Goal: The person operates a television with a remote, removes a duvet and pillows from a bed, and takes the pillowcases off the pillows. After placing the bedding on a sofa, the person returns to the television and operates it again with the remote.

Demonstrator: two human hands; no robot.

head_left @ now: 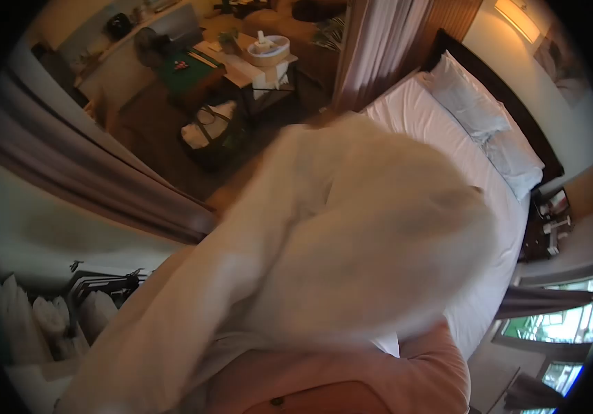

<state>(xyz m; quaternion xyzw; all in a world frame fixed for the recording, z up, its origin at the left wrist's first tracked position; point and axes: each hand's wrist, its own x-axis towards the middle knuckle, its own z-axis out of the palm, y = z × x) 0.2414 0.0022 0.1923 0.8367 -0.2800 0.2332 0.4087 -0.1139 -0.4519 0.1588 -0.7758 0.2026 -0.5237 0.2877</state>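
Linen, a blurred white sheet [352,234], billows over the bed [490,200] and hides both hands, so neither grip's state shows; spreading it evenly probably needs taut corners.

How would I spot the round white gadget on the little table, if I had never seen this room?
Start at the bed with its white sheet and follow the hanging curtain at its head end away from the pillows. Just past it stands a small table, and the gadget sits on top. It is the only round, tub-shaped thing there, among flat papers.
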